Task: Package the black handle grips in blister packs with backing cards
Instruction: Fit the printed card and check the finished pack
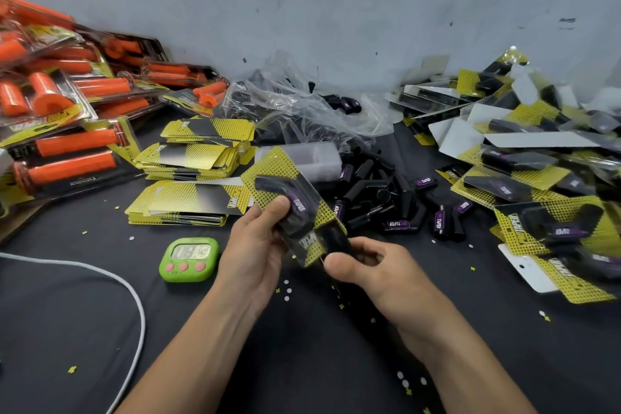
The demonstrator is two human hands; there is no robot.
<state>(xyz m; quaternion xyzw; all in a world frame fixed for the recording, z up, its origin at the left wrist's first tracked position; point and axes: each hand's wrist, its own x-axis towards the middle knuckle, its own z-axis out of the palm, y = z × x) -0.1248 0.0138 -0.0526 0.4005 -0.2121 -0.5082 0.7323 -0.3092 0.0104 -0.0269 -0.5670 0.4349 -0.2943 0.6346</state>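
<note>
- Head view: a blister pack (295, 205) is held tilted above the middle of the counter (302, 363). A black handle grip (268, 185) is seen inside the clear shell, and a yellow-and-black backing card (268, 165) sits behind it.
- The pack's upper half is gripped by the left hand (258, 245), with the thumb laid across the front of the shell and the fingers hidden behind the card.
- The lower end is pinched by the right hand (369, 269), with the fingers curled at the bottom edge. Whether the card is being slid in or the shell pressed closed cannot be told.
- Just beyond the hands, toward the far edge, loose black grips (386, 198) are heaped. To their left lie stacks of backing cards (198, 158), and finished packs (537, 185) are piled along the right edge.
- At the far left corner, packs of orange grips (67, 131) are stacked. A green timer (190, 259) and a white cable (127, 289) lie toward the left edge.
- The pack is judged to be light. Its shell is likely thin, springy and slick, and easily dented if squeezed over the cavity, while the card would crease if bent.
- Hold is best taken at the flat side margins, where shell and card overlap, so that both layers are kept aligned. The grip itself is judged rubbery and hard to harm.
</note>
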